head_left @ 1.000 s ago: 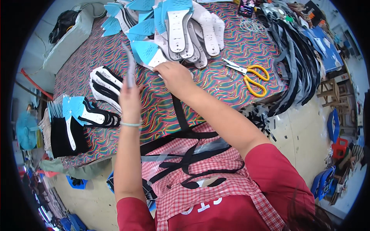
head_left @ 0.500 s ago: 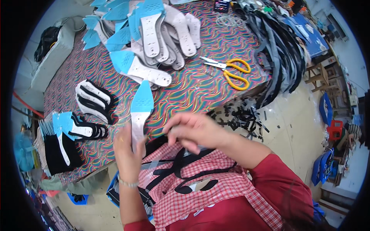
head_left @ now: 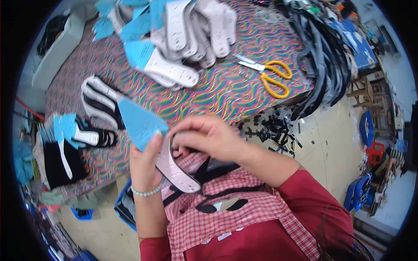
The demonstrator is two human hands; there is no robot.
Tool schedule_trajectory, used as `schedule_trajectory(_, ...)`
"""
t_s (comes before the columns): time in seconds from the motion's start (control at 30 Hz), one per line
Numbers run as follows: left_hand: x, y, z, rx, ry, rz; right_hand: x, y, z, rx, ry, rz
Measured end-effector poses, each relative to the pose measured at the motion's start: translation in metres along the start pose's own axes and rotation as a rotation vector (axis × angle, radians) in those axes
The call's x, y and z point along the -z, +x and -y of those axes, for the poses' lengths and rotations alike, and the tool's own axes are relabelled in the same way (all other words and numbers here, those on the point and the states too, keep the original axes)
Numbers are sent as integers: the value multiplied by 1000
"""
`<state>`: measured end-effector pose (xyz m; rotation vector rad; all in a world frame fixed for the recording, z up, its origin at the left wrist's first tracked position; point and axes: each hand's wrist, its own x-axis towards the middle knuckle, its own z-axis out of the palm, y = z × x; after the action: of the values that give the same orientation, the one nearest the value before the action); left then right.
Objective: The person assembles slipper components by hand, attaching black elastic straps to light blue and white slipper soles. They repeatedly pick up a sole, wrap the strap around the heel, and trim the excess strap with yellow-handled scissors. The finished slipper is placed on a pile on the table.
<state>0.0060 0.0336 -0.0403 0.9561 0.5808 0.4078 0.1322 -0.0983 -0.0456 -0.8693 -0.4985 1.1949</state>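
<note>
A shoe insole point(head_left: 140, 124) with a blue toe part and a white heel part is tilted in my left hand point(head_left: 146, 169), the thumb pressed on its face near where the colours meet. My right hand point(head_left: 211, 138) is at the insole's right edge, fingers curled and closed against it; what they pinch there is hidden. A dark edging runs along the heel's rim. Black strips point(head_left: 215, 167) lie on the checked apron below my right hand. Yellow-handled scissors point(head_left: 275, 79) rest on the table to the right.
The patterned tablecloth point(head_left: 217, 95) carries a pile of blue and white insoles point(head_left: 174, 74) at the back. Black-edged insoles point(head_left: 98, 102) and a black stack point(head_left: 65, 163) lie at left. Long dark strips point(head_left: 320, 65) hang over the right edge; black scraps point(head_left: 276, 135) litter the floor.
The insole has come up off the upright position, turned so its toe points up-left and its heel down-right. My right hand has moved left and now meets its edge.
</note>
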Motion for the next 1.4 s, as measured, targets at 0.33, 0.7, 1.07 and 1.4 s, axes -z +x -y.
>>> schedule_trajectory(0.33, -4, -28, -8, -100, -5, -117, -17, 8, -6, 119, 29, -108)
schedule_trajectory(0.7, 3, -27, -6, -136, 16, -141, -27, 11, -2, 95, -65, -145)
schedule_trajectory(1.07, -2, -29, -3, -348, 308, -143, -23, 11, -15, 403, -582, -271)
schedule_trajectory(1.4, -8, -17, -35, -579, 233, 243, -46, 5, 22, 264, -581, 110)
